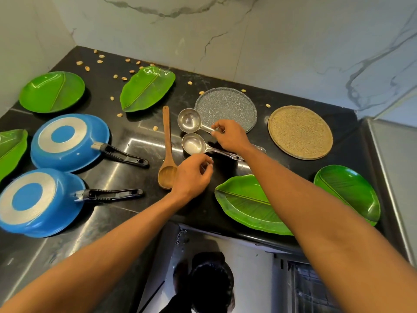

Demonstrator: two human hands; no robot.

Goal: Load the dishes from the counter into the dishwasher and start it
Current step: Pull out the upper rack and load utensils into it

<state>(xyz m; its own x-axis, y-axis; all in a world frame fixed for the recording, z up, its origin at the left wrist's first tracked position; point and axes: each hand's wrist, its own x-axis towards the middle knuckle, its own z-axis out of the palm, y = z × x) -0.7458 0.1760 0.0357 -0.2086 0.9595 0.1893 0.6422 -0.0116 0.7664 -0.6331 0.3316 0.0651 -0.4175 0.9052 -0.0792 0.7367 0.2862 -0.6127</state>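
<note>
Lying mid-frame on the black stone counter (140, 102), the upper round steel ladle (190, 120) is pinched at its handle by the right hand (230, 137) and is best lifted level; the hold of the curled left hand (194, 176) cannot be told.

A black polished stone counter (135, 141) spans the view from 9 o'clock to 3 o'clock, and bright streaks of light glare off it near the centre. Behind it, from 11 to 2 o'clock, stand white marble-look wall panels with grey veins (270, 41). They meet a plain pale side wall (22, 41) in a corner at 11 o'clock. At 3 o'clock a grey brushed-metal surface (392, 166) adjoins the counter's end. At 6 o'clock, below the counter's front edge, a pale surface shows; floor or cabinet front, I cannot tell.
</note>
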